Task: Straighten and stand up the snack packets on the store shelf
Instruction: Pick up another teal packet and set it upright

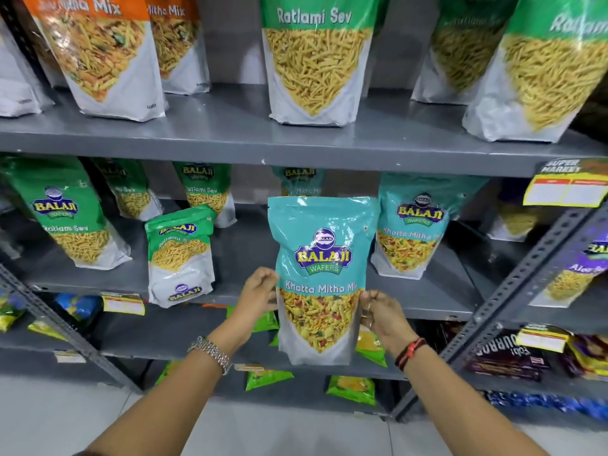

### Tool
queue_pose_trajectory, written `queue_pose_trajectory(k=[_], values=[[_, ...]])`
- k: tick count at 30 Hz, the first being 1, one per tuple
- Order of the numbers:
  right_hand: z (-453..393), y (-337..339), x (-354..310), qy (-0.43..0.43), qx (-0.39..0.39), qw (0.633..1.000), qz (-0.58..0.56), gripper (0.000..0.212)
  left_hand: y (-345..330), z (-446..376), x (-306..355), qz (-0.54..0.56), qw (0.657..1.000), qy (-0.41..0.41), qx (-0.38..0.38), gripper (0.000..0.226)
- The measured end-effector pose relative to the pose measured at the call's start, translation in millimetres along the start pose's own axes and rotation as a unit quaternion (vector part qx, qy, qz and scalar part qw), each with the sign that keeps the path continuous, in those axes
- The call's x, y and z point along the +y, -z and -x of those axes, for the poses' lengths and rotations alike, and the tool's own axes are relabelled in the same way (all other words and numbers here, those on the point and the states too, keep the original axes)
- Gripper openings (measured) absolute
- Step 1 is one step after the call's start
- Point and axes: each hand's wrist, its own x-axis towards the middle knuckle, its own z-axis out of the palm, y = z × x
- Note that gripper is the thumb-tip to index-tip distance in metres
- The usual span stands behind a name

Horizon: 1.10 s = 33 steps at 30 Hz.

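I hold a teal Khatta Mitha Mix packet (320,278) upright in front of the middle shelf (411,299). My left hand (258,296) pinches its left edge and my right hand (381,312) pinches its right edge. Its bottom hangs below the shelf's front lip. Behind it stand another teal packet (411,225) to the right and one further back (297,181). A small green Ratlami Sev packet (179,255) stands at the shelf's front to the left, slightly tilted. A bigger green packet (65,215) leans at the far left.
The upper shelf (230,139) carries large Ratlami Sev (316,57) and orange Mitha Mix (102,54) pouches. Lower shelves hold small green packets (350,388) and dark purple ones (513,357). A slotted grey upright (513,291) runs diagonally at right. A price tag (566,189) hangs there.
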Motion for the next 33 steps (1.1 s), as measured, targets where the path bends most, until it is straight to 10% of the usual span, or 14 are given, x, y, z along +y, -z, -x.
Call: queue_pose_trajectory(k=[20, 27, 33], values=[[-152.3, -81.0, -52.9, 0.123, 0.126, 0.974, 0.140, 0.009, 19.4, -160.2, 17.2, 0.114, 0.990, 0.000, 0.086, 0.017], [-115.2, -82.8, -19.2, -0.083, -0.005, 0.987, 0.135, 0.029, 84.5, -123.2, 22.9, 0.159, 0.966, -0.033, 0.203, 0.018], [-90.5, -162.7, -13.5, -0.089, -0.154, 0.971, 0.160, 0.022, 178.6, -105.1, 3.3, 0.122, 0.931, -0.035, 0.341, 0.023]])
